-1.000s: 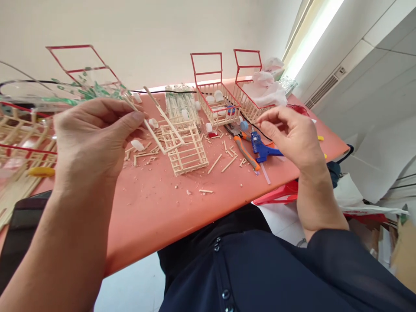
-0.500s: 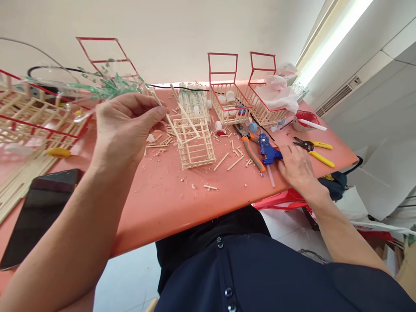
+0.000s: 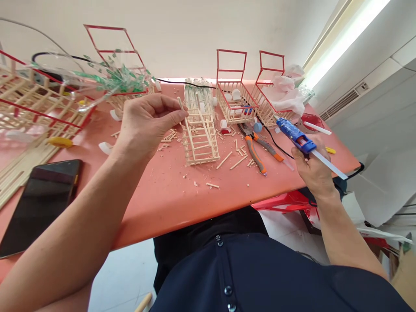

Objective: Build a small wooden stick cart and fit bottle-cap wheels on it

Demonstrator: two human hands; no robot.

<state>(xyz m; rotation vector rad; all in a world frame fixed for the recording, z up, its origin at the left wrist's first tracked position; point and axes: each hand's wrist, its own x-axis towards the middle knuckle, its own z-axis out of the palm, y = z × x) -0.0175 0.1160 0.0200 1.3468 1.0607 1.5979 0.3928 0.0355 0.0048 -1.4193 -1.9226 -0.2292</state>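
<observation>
Blue glue gun (image 3: 288, 130) fills the curled right hand (image 3: 316, 173), nozzle up, likely for clearance; the left hand (image 3: 146, 123) pinches a stick (image 3: 190, 138).

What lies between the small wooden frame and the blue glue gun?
In the head view, orange-handled pliers, loose stick pieces and small caps lie between the wooden frame and the glue gun.

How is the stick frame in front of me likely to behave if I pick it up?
The frame is probably light for its size, being mostly gaps between thin sticks. It looks fairly stiff but fragile, so a hard squeeze might snap a stick. Pushed, its boxy shape would likely slide on the table rather than roll.
</observation>
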